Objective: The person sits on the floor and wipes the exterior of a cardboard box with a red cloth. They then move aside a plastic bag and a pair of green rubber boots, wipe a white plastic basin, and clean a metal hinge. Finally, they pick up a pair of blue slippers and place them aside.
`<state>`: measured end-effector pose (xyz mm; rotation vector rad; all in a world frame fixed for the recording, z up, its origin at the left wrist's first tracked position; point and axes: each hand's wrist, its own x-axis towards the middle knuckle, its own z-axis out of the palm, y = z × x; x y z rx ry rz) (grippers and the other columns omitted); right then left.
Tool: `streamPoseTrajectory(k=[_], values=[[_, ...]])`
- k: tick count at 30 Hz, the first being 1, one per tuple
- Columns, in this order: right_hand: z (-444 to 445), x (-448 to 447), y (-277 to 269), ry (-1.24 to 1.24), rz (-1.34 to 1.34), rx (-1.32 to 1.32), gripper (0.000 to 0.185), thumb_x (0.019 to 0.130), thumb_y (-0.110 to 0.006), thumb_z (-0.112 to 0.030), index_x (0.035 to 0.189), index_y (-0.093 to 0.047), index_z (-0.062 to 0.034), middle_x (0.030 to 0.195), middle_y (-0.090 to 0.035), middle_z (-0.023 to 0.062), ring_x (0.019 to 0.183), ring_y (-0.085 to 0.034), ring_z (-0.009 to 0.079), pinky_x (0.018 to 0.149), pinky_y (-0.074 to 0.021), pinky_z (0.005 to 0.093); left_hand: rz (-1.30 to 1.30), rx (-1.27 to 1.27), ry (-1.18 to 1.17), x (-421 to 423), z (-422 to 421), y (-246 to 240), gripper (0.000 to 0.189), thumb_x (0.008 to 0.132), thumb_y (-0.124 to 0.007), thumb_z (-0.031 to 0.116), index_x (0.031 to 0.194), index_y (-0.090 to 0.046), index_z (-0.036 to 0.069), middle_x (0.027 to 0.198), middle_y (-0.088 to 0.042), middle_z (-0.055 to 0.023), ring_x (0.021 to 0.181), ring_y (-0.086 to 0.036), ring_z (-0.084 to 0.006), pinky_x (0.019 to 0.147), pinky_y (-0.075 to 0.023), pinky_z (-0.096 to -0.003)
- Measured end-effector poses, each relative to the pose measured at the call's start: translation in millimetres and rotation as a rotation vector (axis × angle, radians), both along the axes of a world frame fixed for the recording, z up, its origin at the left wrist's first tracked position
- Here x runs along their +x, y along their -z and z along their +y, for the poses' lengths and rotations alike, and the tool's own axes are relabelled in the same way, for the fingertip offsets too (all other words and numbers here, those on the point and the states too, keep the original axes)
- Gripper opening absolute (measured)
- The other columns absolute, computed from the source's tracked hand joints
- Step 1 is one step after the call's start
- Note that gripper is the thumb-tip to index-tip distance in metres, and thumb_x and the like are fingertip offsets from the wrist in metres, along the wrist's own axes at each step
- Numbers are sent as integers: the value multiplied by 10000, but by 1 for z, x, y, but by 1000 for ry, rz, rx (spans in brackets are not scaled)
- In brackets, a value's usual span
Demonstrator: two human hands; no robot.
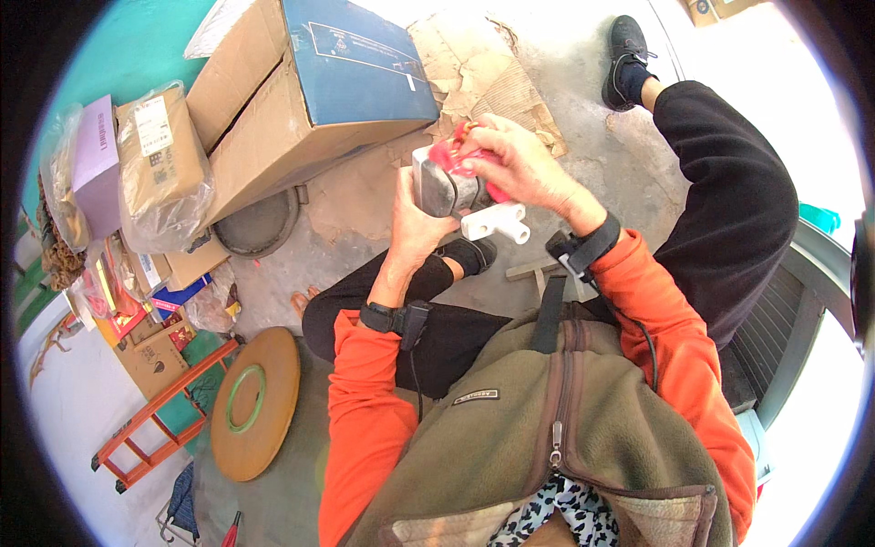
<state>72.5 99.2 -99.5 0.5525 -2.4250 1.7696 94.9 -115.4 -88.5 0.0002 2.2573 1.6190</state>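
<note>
In front of my body, my left hand [418,229] grips a grey-and-white boxy object [435,186] from below and the side; its exact kind cannot be told. A white plastic fitting with round holes [497,223] juts out at its lower right, near my left fingertips. My right hand [509,161] pinches a crumpled red-pink piece [448,156], perhaps cloth or thin plastic, with small gold-coloured bits, against the top of the object. The fingers hide part of both. Each wrist wears a black strap with a small device and a cable.
A large blue-and-brown cardboard box [362,61] stands beyond my left hand, beside flattened cardboard [513,82]. Wrapped parcels [164,167], a dark round pan [260,225], an orange ladder [154,420] and a round wooden board [284,403] lie to the left. My legs flank the work.
</note>
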Motion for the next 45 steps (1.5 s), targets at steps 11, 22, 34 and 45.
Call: streamPoseTrajectory(k=[11, 22, 34, 45], values=[[-16, 9, 29, 65, -38, 45, 231, 874, -683, -262, 1036, -640, -102, 999, -618, 115, 950, -643, 326, 802, -518, 425, -37, -225, 66, 3, -7, 11, 686, 591, -839, 67, 1162, -460, 66, 1086, -586, -80, 1033, -576, -197, 919, -471, -352], [-1, 9, 62, 181, -285, 182, 178, 884, -672, -240, 911, -646, -66, 890, -638, 120, 866, -657, 313, 777, -520, 399, -80, -345, 119, 2, 1, 14, 652, 575, -815, 82, 1122, -462, 77, 1017, -624, -114, 983, -618, -250, 868, -499, -382], [2, 20, 101, 379, -573, 197, 241, 918, -643, -275, 951, -641, -36, 879, -677, 146, 828, -663, 245, 740, -518, 380, -59, 85, -150, -7, -8, 22, 667, 600, -765, -43, 1182, -457, 66, 1133, -567, -63, 1082, -557, -186, 960, -459, -341], [4, 8, 39, 323, -395, 168, 208, 854, -678, -253, 897, -653, -51, 859, -666, 176, 836, -660, 358, 741, -513, 452, 63, -278, -4, -8, 2, -5, 690, 597, -856, 56, 1159, -456, 72, 1106, -596, -92, 1055, -585, -221, 922, -481, -379]])
